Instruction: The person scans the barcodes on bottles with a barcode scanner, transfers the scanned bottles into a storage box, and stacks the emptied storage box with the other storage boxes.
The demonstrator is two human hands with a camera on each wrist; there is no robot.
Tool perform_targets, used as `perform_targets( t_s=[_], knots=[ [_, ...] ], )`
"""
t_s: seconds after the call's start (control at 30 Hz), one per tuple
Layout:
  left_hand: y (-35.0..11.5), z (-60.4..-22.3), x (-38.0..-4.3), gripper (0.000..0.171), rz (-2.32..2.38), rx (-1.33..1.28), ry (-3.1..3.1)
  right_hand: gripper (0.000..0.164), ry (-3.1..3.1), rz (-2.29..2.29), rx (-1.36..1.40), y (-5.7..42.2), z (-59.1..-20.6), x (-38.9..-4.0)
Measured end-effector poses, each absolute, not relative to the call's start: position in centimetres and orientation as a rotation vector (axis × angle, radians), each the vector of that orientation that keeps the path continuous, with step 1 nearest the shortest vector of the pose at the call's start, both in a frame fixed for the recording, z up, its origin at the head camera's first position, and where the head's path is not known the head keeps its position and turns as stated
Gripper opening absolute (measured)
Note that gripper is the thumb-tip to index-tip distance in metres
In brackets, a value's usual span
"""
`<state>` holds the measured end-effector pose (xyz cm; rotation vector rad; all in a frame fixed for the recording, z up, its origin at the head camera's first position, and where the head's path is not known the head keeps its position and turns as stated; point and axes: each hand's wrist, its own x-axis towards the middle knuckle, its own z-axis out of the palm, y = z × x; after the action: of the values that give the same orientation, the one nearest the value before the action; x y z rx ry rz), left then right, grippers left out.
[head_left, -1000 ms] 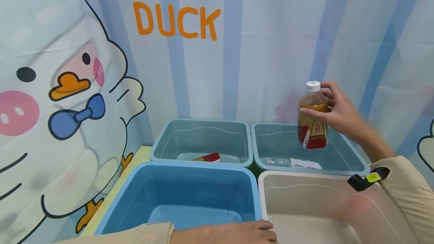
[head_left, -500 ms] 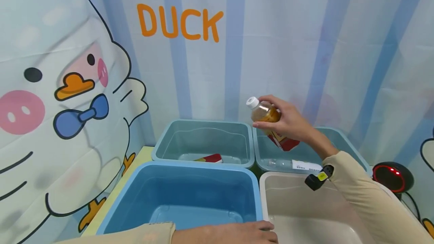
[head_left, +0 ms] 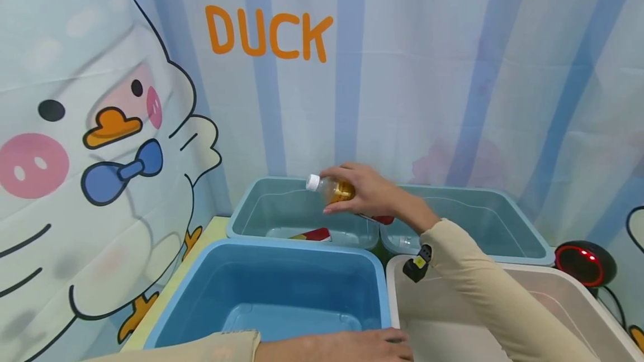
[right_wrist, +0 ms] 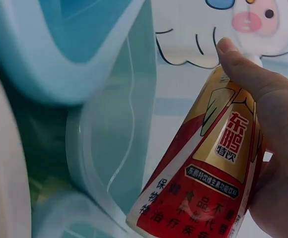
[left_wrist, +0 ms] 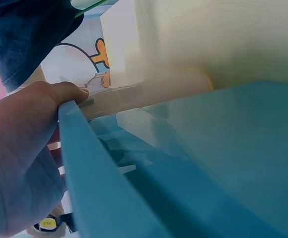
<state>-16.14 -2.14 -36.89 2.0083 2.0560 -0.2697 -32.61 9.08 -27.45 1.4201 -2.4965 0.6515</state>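
My right hand [head_left: 371,190] grips a drink bottle [right_wrist: 206,163] with a white cap, amber liquid and a red and gold label. The bottle leans with its cap to the left, above the inner edges of the two teal bins at the back. The right wrist view shows the thumb along its upper side. My left hand [head_left: 347,345] holds the right rim of the front blue bin [head_left: 302,244]; in the left wrist view its thumb [left_wrist: 69,92] lies over that rim. A red and yellow item [head_left: 314,234] lies in the back left teal bin [head_left: 302,182].
The back right teal bin [head_left: 523,228] holds a clear bottle [head_left: 405,241], mostly hidden by my right arm. A beige bin [head_left: 437,306] stands at front right. A black device with a red ring [head_left: 586,264] stands at the right. A duck-print curtain [head_left: 402,71] hangs behind.
My right hand has carried the drink bottle leftward and slightly down, from over the back right bin towards the back left one. The bottle has gone from upright to tilted. The left hand stays put.
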Motion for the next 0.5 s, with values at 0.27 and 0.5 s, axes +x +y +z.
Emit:
perform_targets(
  t_s=[0.27, 0.5],
  knots=[
    [-1.1, -47.4, -20.6, 0.064, -0.160, 2.035, 2.077, 0.068, -2.532, 0.426, 1.502, 6.5, -28.8, -32.9],
    [-1.5, -43.3, -18.8, 0.054, -0.181, 2.062, 2.041, 0.069, -2.563, 0.432, 1.521, 5.1, -29.3, -32.6]
  ],
)
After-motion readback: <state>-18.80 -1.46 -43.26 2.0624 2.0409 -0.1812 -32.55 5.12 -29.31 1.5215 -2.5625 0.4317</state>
